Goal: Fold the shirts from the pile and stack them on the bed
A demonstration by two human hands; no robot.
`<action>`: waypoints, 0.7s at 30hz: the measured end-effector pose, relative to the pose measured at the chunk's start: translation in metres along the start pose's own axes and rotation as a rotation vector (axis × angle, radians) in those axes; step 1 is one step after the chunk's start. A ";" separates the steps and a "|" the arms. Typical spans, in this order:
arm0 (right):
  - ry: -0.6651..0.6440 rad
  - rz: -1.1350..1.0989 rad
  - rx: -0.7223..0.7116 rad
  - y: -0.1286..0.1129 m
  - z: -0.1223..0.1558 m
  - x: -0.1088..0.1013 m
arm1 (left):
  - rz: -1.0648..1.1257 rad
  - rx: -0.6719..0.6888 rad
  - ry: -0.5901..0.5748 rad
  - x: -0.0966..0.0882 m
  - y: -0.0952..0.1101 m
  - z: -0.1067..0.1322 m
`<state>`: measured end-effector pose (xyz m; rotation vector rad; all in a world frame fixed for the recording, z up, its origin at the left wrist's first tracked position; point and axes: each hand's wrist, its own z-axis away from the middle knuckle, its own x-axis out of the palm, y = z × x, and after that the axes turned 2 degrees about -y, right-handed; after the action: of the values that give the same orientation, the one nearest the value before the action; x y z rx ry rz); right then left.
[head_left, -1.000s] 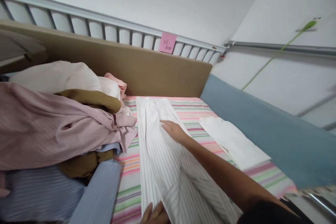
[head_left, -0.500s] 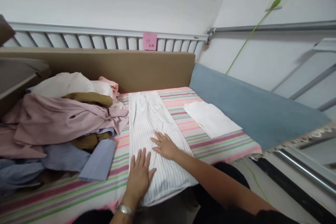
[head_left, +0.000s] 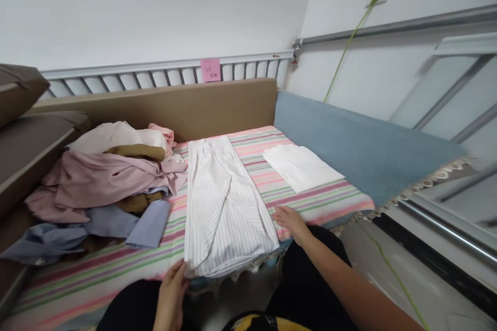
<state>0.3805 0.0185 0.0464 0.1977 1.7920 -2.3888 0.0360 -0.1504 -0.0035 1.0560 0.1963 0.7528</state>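
Observation:
A white garment with thin dark stripes (head_left: 221,207) lies folded lengthwise on the striped bed sheet (head_left: 97,279), reaching from the headboard to the near edge. My left hand (head_left: 173,287) touches its near left corner, fingers curled at the fabric's edge. My right hand (head_left: 290,221) rests at its near right corner, fingers spread on the sheet beside the cloth. A folded white garment (head_left: 301,167) lies to the right of it.
A heap of pink, brown, cream and blue clothes (head_left: 108,181) covers the left of the bed. A tan padded headboard (head_left: 163,106) stands behind, a blue cushion (head_left: 357,142) along the right wall. A green cable (head_left: 345,49) hangs from a wall socket.
Both hands slid off the top of the striped garment down to its near corners, left hand to the left, right hand to the right. The camera pulled back and tilted up.

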 end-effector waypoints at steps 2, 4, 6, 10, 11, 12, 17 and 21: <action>-0.053 -0.044 0.090 0.009 0.015 0.000 | 0.093 -0.132 -0.081 0.006 -0.006 0.010; -0.127 -0.108 0.179 0.016 0.028 0.007 | 0.143 -0.167 -0.118 0.017 -0.010 0.017; -0.206 -0.216 0.249 0.024 0.040 0.016 | 0.151 -0.162 -0.149 0.029 -0.016 0.023; -0.253 -0.360 0.263 0.038 0.056 0.029 | 0.119 -0.177 -0.229 0.045 -0.024 0.035; -0.238 -0.356 0.257 0.040 0.057 0.030 | 0.106 -0.185 -0.238 0.048 -0.024 0.037; -0.223 -0.344 0.253 0.040 0.058 0.030 | 0.090 -0.195 -0.245 0.049 -0.024 0.039; -0.227 -0.268 0.251 0.033 0.052 0.024 | -0.025 -0.235 -0.239 0.053 -0.021 0.041; -0.239 -0.153 0.295 0.040 0.055 0.027 | -0.198 -0.224 -0.228 0.043 -0.032 0.040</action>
<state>0.3606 -0.0465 0.0190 -0.1937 1.3939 -2.6426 0.1022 -0.1597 -0.0017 0.8861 0.0192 0.4590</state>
